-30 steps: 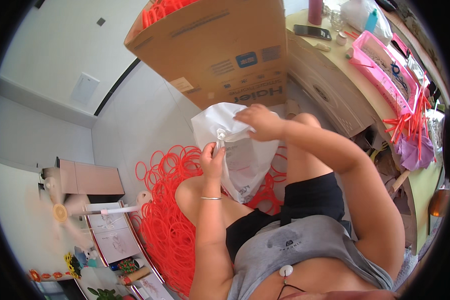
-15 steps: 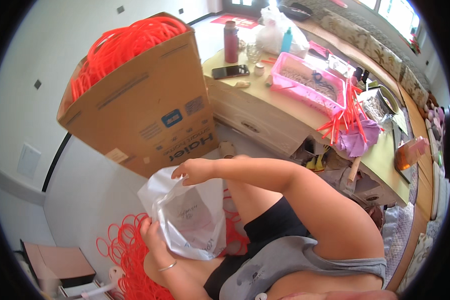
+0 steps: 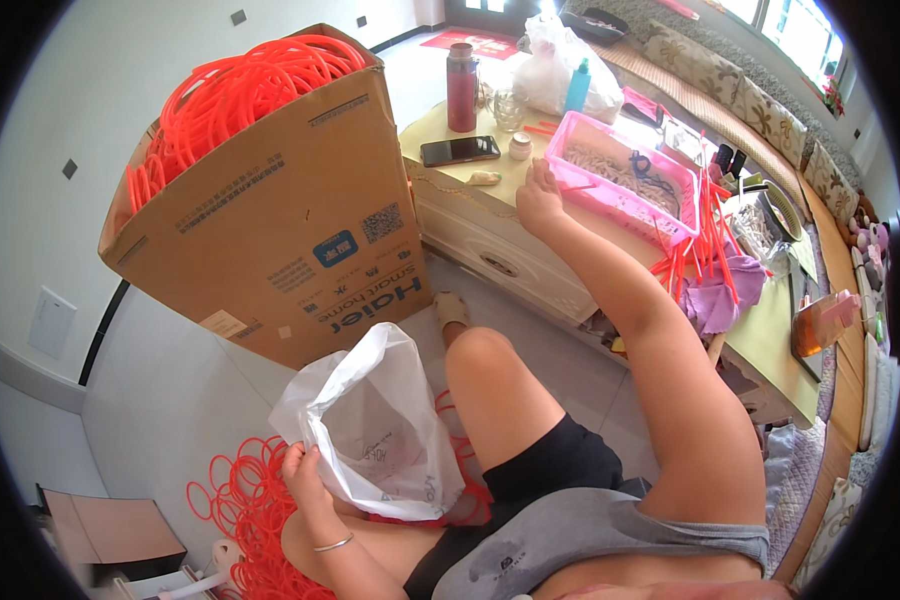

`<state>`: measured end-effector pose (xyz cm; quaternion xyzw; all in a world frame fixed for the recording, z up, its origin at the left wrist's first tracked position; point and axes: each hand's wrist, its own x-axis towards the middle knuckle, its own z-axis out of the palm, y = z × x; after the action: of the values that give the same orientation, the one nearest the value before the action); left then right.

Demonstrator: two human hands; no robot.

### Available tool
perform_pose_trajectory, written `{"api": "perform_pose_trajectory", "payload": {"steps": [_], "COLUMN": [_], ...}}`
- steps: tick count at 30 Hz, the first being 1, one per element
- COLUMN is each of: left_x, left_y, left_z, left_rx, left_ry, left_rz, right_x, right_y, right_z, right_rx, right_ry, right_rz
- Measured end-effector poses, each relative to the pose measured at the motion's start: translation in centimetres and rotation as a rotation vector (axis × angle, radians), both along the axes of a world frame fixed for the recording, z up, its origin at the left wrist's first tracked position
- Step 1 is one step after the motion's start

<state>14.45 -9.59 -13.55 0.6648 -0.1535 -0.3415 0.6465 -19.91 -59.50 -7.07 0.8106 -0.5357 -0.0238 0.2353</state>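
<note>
A white plastic bag [image 3: 395, 440] stands between my legs with its mouth gaping upward. My left hand [image 3: 307, 478] is closed on the left edge of the bag's mouth. Over at the table edge, my right hand [image 3: 540, 198] is beside the near-left end of a pink plastic basket [image 3: 625, 222]. Its fingers are bent and pressed together, and whatever they hold is hidden. Pale, short, string-like pieces and a dark blue cord lie in the basket. Red plastic rings [image 3: 255, 500] are heaped on the floor to the left of the bag.
A tall cardboard box [image 3: 270, 230] full of red tubing coils [image 3: 260, 85] stands ahead on the left. The table carries a phone [image 3: 460, 150], a dark red flask [image 3: 461, 90], a small white jar [image 3: 520, 147], red strips [image 3: 710, 230] and a purple cloth [image 3: 725, 290].
My right hand has left the bag's far edge and reached forward to the table beside the pink basket. The left hand still holds the bag, whose mouth now gapes wider.
</note>
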Motion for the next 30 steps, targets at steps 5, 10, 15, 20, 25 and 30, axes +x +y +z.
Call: {"api": "perform_pose_trajectory", "payload": {"steps": [5,10,15,20,25,30], "left_x": [-0.4,-0.7,-0.2,-0.4,-0.4,-0.2], "left_y": [-0.6,-0.5,0.4,0.2,0.4,0.5], "left_z": [0.5,0.5,0.3,0.7,0.3,0.6], "left_rx": [0.008,-0.011,-0.008,0.014,0.012,0.020], "left_ry": [-0.021,0.004,-0.045,-0.063,-0.035,-0.025], "left_rz": [-0.008,0.000,-0.024,-0.033,-0.033,-0.038], "right_x": [1.0,-0.1,0.4,-0.5,3.4,5.7], "right_y": [-2.1,-3.2,-2.0,-2.7,-3.2,-3.6], "right_z": [-0.1,-0.8,-1.0,-1.3,-1.7,-3.7], "right_rx": [0.243,0.204,0.069,-0.083,-0.194,-0.094], "right_ry": [-0.085,-0.166,-0.224,-0.504,-0.866,-0.718], "right_rz": [-0.154,-0.135,-0.032,0.231,0.365,0.150]}}
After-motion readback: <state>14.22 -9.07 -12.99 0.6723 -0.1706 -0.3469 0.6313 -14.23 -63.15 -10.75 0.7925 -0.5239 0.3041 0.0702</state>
